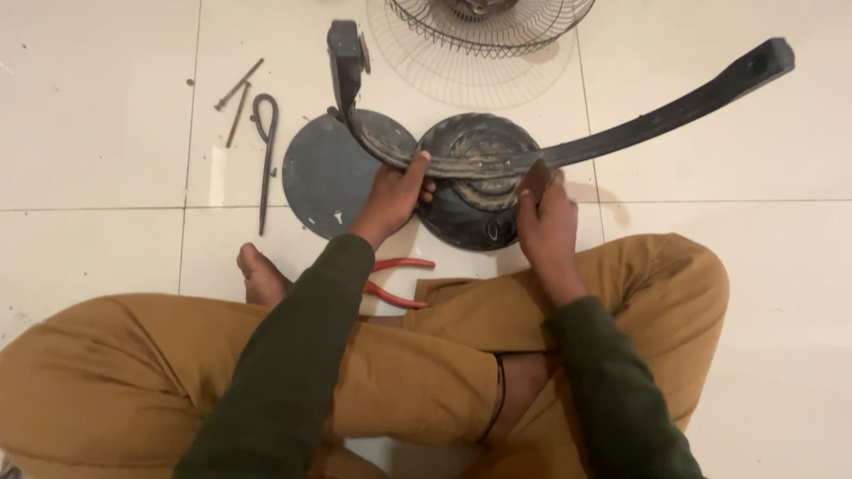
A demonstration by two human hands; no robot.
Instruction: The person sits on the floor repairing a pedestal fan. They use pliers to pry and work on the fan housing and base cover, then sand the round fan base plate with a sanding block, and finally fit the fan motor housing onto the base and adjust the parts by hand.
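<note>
The long curved plastic bar (621,133) is black, dulled grey with dust along its upper face. The round domed plastic base (475,191) beneath it is black too — ridged in concentric rings. The flat round metal plate (324,173) is dark slate grey. The pliers (399,282) have red handles. Trousers are mustard brown, sleeves dark green — the glossy floor tiles (98,115) are off-white, with thin grey joints.

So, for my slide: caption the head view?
Both hands, left hand and right hand, grip a curved black leg over a round base.
</note>
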